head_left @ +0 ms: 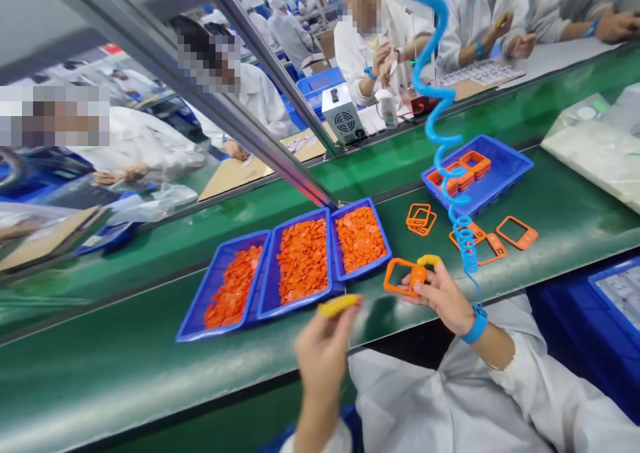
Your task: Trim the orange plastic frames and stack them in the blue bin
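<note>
My right hand [443,299], a yellow cover on its index finger and a blue band at the wrist, grips an orange plastic frame [391,276] by its solid end. To the left, my left hand [323,346] is raised over the bench edge, blurred, with a yellow cover on its index finger. Its thumb and index finger pinch a small orange piece [359,300], mostly hidden. Beyond it stand three blue trays of small orange pieces: a left tray [193,329], a middle tray [265,299] and a right tray [383,239].
Orange frames [527,239] and thin orange rings [421,219] lie on the green bench [125,379]. Behind them, a blue tray [510,166] holds stacked frames. A coiled blue cord [435,119] hangs in front. A metal post [240,113] and plastic bags [600,146] flank the area. Co-workers sit opposite.
</note>
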The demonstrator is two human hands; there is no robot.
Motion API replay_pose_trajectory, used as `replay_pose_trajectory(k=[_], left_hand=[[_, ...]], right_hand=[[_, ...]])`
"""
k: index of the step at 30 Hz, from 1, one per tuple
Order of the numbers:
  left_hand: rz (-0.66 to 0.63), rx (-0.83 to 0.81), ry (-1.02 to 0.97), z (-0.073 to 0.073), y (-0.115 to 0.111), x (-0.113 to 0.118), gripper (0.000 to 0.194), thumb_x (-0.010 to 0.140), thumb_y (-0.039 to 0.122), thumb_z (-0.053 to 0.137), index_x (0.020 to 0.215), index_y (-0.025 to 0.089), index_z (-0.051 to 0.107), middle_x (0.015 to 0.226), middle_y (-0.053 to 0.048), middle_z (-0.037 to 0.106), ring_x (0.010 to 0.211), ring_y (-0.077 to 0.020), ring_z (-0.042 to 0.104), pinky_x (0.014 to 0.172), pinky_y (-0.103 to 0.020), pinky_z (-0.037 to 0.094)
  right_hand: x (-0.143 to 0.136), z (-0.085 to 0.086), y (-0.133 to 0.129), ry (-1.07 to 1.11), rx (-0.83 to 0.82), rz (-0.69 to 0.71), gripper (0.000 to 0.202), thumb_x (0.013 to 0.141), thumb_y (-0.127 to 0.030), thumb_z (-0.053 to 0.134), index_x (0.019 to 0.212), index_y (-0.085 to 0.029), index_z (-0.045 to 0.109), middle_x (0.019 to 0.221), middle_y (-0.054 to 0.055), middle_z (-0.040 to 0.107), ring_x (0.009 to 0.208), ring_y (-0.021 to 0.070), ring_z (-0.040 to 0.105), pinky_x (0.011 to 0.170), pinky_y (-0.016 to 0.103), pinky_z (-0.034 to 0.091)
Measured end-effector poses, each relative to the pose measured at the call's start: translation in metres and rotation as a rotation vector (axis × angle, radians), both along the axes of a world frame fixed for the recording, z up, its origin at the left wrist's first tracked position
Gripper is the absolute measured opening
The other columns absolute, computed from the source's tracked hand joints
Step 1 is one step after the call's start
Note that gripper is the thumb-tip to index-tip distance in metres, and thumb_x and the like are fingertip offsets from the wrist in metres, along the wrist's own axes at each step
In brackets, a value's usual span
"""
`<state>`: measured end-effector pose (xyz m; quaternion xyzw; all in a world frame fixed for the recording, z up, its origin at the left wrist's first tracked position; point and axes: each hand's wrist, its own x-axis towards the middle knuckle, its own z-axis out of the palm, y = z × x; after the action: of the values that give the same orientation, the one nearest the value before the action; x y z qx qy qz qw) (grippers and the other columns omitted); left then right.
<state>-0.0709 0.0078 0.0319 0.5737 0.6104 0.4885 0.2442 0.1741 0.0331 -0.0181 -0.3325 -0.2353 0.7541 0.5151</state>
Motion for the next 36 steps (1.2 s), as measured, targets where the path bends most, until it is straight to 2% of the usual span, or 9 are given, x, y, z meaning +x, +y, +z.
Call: replay_pose_trajectory(k=[1, 3, 7, 11, 16, 23, 27, 30, 36], left_hand=[[-0.112, 0.012, 0.038, -0.007, -0.011, 0.025, 0.010, 0.100, 0.033, 0.081, 0.104, 0.025, 0.086, 0.100, -0.003, 0.087, 0.089, -0.0223, 0.083, 0.085, -0.033, 0.067], [-0.204, 0.108, 0.064, -0.021, -0.022, 0.064, 0.010, 0.103, 0.024, 0.076, 0.107, 0.027, 0.085, 0.103, -0.003, 0.086, 0.094, -0.0208, 0.082, 0.089, -0.033, 0.065], [-0.112, 0.237, 0.073, -0.043, -0.016, 0.100, 0.013, 0.103, 0.019, 0.075, 0.109, 0.027, 0.083, 0.103, -0.003, 0.080, 0.098, -0.0202, 0.076, 0.091, -0.033, 0.062], [-0.002, 0.203, 0.025, -0.057, -0.012, 0.106, 0.005, 0.103, 0.027, 0.078, 0.102, 0.026, 0.083, 0.115, -0.006, 0.069, 0.109, -0.0212, 0.071, 0.097, -0.034, 0.059], [0.084, 0.110, -0.143, -0.066, -0.015, 0.109, 0.015, 0.100, 0.040, 0.083, 0.097, 0.025, 0.084, 0.125, -0.007, 0.058, 0.123, -0.0234, 0.066, 0.109, -0.036, 0.056], [0.089, 0.001, -0.304, -0.060, -0.016, 0.116, 0.024, 0.099, 0.048, 0.084, 0.100, 0.024, 0.084, 0.134, -0.009, 0.055, 0.130, -0.0276, 0.068, 0.115, -0.042, 0.058], [0.085, -0.007, -0.277, -0.058, -0.015, 0.116, 0.024, 0.101, 0.049, 0.081, 0.107, 0.026, 0.084, 0.137, -0.009, 0.055, 0.133, -0.0270, 0.066, 0.114, -0.039, 0.058], [0.060, -0.036, -0.229, -0.059, -0.016, 0.112, 0.030, 0.102, 0.051, 0.079, 0.118, 0.026, 0.083, 0.140, -0.010, 0.055, 0.135, -0.0278, 0.065, 0.117, -0.040, 0.056], [0.007, -0.068, -0.161, -0.055, -0.017, 0.104, 0.024, 0.103, 0.049, 0.078, 0.111, 0.027, 0.085, 0.135, -0.011, 0.060, 0.135, -0.0287, 0.064, 0.120, -0.043, 0.052]], right_hand=[[0.000, -0.001, 0.000, 0.005, 0.012, 0.002, 0.062, 0.083, -0.048, 0.100, 0.124, -0.032, 0.056, 0.113, 0.000, 0.080, 0.119, 0.0293, 0.081, 0.103, 0.052, 0.068], [0.001, -0.004, -0.002, 0.001, 0.028, 0.009, 0.059, 0.085, -0.047, 0.099, 0.121, -0.031, 0.055, 0.113, 0.001, 0.080, 0.119, 0.0279, 0.080, 0.102, 0.048, 0.068], [0.004, -0.009, -0.003, 0.006, 0.048, 0.025, 0.054, 0.090, -0.047, 0.096, 0.121, -0.031, 0.054, 0.120, 0.002, 0.079, 0.115, 0.0241, 0.079, 0.099, 0.041, 0.067], [0.007, -0.012, -0.004, 0.055, 0.074, 0.077, 0.053, 0.093, -0.046, 0.094, 0.123, -0.032, 0.053, 0.124, 0.003, 0.079, 0.115, 0.0222, 0.078, 0.100, 0.039, 0.065], [0.008, -0.014, -0.004, 0.121, 0.120, 0.132, 0.055, 0.092, -0.042, 0.096, 0.123, -0.032, 0.051, 0.129, 0.004, 0.077, 0.114, 0.0209, 0.079, 0.102, 0.039, 0.064], [0.008, -0.017, -0.003, 0.102, 0.186, 0.148, 0.055, 0.090, -0.039, 0.098, 0.117, -0.031, 0.051, 0.131, 0.004, 0.076, 0.120, 0.0220, 0.077, 0.111, 0.041, 0.059], [0.007, -0.016, -0.002, 0.070, 0.220, 0.146, 0.051, 0.092, -0.042, 0.096, 0.117, -0.031, 0.053, 0.134, 0.005, 0.075, 0.127, 0.0232, 0.074, 0.116, 0.045, 0.056], [0.007, -0.017, -0.003, -0.003, 0.226, 0.130, 0.049, 0.092, -0.046, 0.095, 0.116, -0.032, 0.054, 0.125, 0.003, 0.073, 0.121, 0.0226, 0.073, 0.114, 0.045, 0.057], [0.010, -0.009, -0.008, -0.149, 0.310, 0.116, 0.042, 0.098, -0.055, 0.087, 0.110, -0.031, 0.056, 0.117, 0.005, 0.068, 0.118, 0.0263, 0.070, 0.114, 0.050, 0.055]])
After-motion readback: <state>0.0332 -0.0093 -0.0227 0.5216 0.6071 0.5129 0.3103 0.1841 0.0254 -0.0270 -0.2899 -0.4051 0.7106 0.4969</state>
